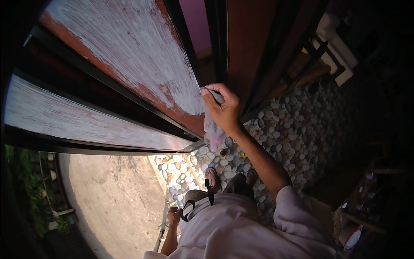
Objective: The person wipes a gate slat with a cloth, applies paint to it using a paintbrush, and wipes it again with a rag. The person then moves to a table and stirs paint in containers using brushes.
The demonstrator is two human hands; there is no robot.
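Observation:
My right hand is closed on a greyish-pink cloth, which hangs down below the fingers. The pinched part of the cloth lies against the lower right edge of a reddish-brown panel streaked with whitish coating. Down by my left side is my left hand, small in view, with its fingers curled. What it holds, if anything, I cannot make out.
Dark frame bars border the panel, and a second whitish panel stands to its left. Pebble-patterned flooring lies under my sandalled feet. Sunlit pavement is at lower left, with plants beyond. Shadowed furniture and objects stand at right.

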